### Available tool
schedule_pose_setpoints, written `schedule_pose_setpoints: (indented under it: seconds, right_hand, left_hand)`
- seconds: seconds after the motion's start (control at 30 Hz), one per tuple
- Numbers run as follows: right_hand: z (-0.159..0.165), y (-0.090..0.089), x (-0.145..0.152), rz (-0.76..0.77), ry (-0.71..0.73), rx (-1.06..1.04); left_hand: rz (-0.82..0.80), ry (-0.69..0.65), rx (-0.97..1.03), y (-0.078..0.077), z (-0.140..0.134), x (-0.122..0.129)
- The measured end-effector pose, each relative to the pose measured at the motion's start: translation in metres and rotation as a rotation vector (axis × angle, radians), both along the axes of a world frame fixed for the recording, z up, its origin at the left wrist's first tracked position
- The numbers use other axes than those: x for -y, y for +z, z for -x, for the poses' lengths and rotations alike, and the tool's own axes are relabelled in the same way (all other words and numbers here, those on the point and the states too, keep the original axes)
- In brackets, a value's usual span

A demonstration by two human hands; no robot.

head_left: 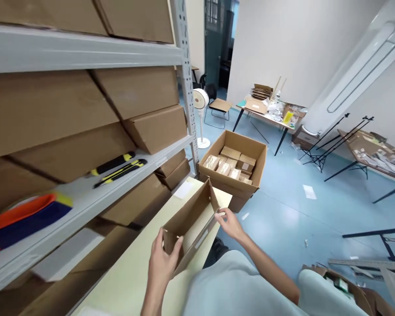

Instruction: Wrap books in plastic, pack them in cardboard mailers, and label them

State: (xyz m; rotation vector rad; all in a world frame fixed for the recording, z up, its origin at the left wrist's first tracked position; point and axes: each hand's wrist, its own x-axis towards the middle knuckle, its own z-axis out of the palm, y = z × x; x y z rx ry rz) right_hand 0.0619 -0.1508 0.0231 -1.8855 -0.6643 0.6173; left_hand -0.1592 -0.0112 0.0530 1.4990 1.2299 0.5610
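A long, narrow open-topped cardboard box rests on the pale yellow tabletop; its inside looks bare and a white label shows on its near long side. At the near end, my left hand grips the box wall, thumb and fingers bent over the rim. My right hand pinches the far corner of the near long wall between thumb and fingers. Just beyond the table's far end stands a large cardboard carton, its flaps out of sight, holding several small taped boxes.
A grey metal shelf stacked with brown boxes rises close on the left, bearing black-and-yellow cutters and an orange-and-blue object. A white fan, a cluttered table and tripods stand farther off.
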Motion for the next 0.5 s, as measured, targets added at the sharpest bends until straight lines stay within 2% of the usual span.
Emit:
schedule_pose_setpoints:
  seconds: [0.07,0.17,0.3,0.5]
  right_hand:
    - [-0.013,0.009,-0.006,0.079,-0.064,0.067]
    - [-0.038,0.030,-0.022,0.196,-0.078,0.172]
    - [-0.067,0.053,-0.055,0.343,0.107,0.280]
    - [-0.081,0.064,-0.092,0.500,0.384,0.558]
  left_hand:
    - [-0.044,-0.084,-0.130,-0.007,0.000,0.002]
    - [-0.136,-0.122,-0.347,-0.005,0.008,-0.001]
    - [-0.214,-0.059,-0.523,0.009,0.013,-0.004]
    - [-0.216,0.167,-0.517,0.026,0.012,0.015]
